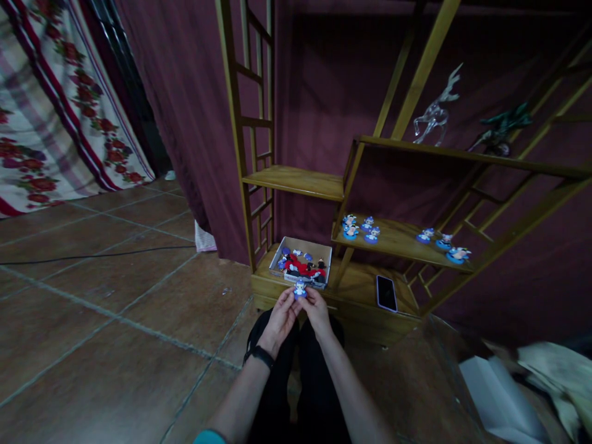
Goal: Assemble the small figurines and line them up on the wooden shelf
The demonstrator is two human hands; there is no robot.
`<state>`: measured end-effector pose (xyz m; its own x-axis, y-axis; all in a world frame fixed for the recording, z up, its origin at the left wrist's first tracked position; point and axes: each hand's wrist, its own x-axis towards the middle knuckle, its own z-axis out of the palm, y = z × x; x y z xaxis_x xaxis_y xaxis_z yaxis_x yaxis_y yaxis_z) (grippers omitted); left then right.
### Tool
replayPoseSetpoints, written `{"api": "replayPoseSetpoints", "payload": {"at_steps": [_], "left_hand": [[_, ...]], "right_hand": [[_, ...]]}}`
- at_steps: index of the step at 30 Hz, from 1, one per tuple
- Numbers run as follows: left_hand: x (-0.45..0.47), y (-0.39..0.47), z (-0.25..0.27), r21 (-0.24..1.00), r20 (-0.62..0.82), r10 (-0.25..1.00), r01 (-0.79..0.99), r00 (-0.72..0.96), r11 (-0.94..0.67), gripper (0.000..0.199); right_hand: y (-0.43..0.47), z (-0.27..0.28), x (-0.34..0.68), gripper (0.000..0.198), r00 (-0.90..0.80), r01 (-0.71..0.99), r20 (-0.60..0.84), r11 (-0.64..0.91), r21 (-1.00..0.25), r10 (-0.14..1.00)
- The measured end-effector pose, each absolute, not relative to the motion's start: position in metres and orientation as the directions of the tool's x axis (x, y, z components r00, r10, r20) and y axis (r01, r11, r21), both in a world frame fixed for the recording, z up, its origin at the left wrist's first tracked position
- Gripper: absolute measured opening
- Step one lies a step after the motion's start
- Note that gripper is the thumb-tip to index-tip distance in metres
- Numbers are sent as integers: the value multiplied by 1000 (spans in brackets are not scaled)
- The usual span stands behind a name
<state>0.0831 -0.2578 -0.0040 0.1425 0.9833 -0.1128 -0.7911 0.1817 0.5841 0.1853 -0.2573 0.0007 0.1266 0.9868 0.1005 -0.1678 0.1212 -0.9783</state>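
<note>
Between my two hands, above my knees, is a small purple-and-white figurine (300,290) on a round base. My left hand (282,316) grips it from the left, with a dark band on that wrist. From the other side, the fingers of my right hand (317,309) pinch it too. Just beyond the figurine sits an open cardboard box (276,259) holding several red, black, purple and white pieces. Similar figurines stand on the shelf to the right: a group with a purple figurine (371,235) at its left part, and a row with a blue-based figurine (457,254) farther right.
A wooden display shelf (296,180) stands ahead against a maroon curtain. On its lowest board lies a phone (386,293). A clear deer ornament (433,117) and a dark green ornament (504,128) occupy the upper right board. A black cable (102,254) crosses the tiled floor.
</note>
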Motion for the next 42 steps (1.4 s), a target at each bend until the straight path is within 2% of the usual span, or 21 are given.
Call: {"api": "replayPoseSetpoints", "payload": {"at_steps": [5,15,24,27,33,36,42], "left_hand": [[84,-257,-4,582,-105,986,-796,128,165,23],[90,-253,-8,607,-101,994,-789,42,95,19],[90,-254,-10,579,-106,991,-806,77,125,20],[90,-255,-9,557,-111,988,-818,103,147,22],[87,-255,-8,558,-95,980,-806,173,197,23],[87,-254,-8,558,-100,979,-805,177,203,25],[89,-254,-10,567,-89,978,-798,189,206,27]], "right_hand": [[-258,4,185,40,123,-164,86,105,-981,989],[-253,2,179,29,219,-158,113,149,-976,969],[-256,-4,177,36,238,-180,86,131,-975,968],[-259,-2,179,37,240,-128,109,143,-981,965],[-261,5,183,37,266,34,261,261,-965,928],[-261,4,182,39,253,-28,240,255,-966,937],[-259,10,181,35,216,-296,122,184,-937,969]]}}
